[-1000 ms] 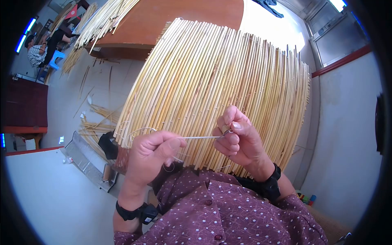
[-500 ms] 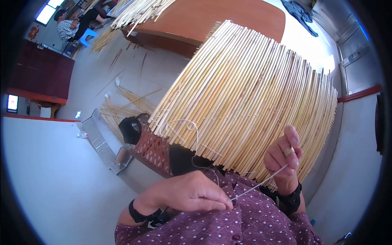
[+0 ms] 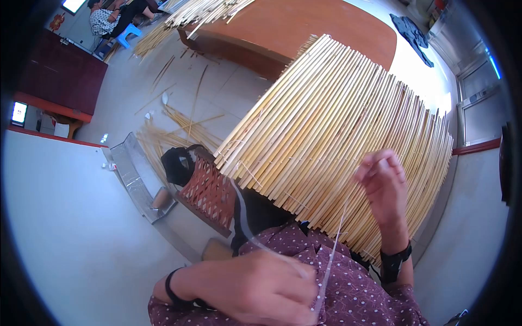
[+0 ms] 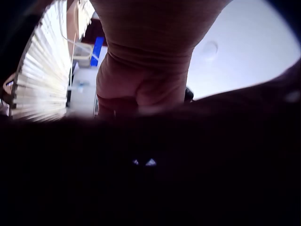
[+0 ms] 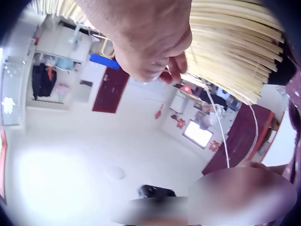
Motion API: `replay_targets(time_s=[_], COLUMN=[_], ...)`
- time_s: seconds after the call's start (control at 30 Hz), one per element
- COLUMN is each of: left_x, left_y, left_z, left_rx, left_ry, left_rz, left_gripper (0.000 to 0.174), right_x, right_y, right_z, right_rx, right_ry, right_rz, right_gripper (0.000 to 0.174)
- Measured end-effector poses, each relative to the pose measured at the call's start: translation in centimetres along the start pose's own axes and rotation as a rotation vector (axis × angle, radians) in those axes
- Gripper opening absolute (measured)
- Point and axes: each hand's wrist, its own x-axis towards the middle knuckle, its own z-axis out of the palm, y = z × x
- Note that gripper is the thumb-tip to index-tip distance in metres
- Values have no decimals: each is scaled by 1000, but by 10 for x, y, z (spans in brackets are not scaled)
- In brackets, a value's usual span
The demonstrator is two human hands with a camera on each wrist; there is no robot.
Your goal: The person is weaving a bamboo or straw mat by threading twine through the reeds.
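A mat of thin pale sticks joined by rows of thread lies across the person's lap in the head view. The left hand, blurred and low over the patterned shirt, has its fingers curled on white thread. From there the thread runs taut up to the right hand, raised over the mat's near right part with thumb and fingertips pinched together. Another blurred length of thread loops from the mat's left corner to the left hand. In the right wrist view, the right hand has curled fingers beside the sticks.
A reddish-brown table stands behind the mat, with loose sticks at its left end. More sticks lie on the floor. A woven brown seat and an opened foil-lined box are at left. Someone sits on a blue stool far back.
The hands went from close together over the mat to apart, the left hand moving down to the shirt, the right hand rightward and lately up. The thread between them lengthened; the head view shifted.
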Motion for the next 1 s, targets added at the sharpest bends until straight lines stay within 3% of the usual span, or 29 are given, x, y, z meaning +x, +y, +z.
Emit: replay_targets(time_s=[0.03,0.1,0.2,0.23,0.27,0.3,0.33,0.4,0.43,0.47,0.5,0.57,0.67,0.77,0.87,1.0], left_x=[10,21,27,24,19,8,-4,-44,-58,-70,-84,-103,-107,-114,-112,-106], left_y=[-6,-8,7,8,7,3,10,-11,-19,-32,-46,-68,-79,-87,-85,-78], left_z=[6,8,-5,-14,-24,-36,-44,-66,-74,-87,-95,-103,-100,-102,-103,-108], left_rx=[9,22,162,253,342,533,667,797,863,1012,1009,753,560,523,375,404], left_ry=[-28,-54,43,-16,-75,25,233,738,998,1137,1138,1289,1241,1296,1357,1366], left_rz=[17,37,-85,-95,-105,-107,-262,-316,-451,-425,-424,-392,-459,-575,-579,-481], left_gripper=[7,5,13,22,31,37,34,41,54,49,49,41,31,21,17,15], right_x=[-3,-12,-12,-10,-7,-3,3,16,22,27,30,37,49,63,79,85], right_y=[1,15,20,18,12,6,-1,-6,-7,-6,-5,13,48,65,83,87], right_z=[21,46,49,47,40,32,20,12,14,15,17,25,46,73,80,77], right_rx=[-13,-158,-294,-294,-215,-134,-279,-426,-822,-1217,-1612,-1585,-1568,-1435,-1332,-1379], right_ry=[-156,-420,-592,-597,-339,-80,21,122,113,100,83,-137,-498,-683,-770,-868], right_rz=[154,268,252,252,189,126,47,-31,-196,-367,-541,-516,-534,-520,-483,-491], right_gripper=[8,7,7,7,7,7,7,8,5,3,2,4,7,9,10,8])
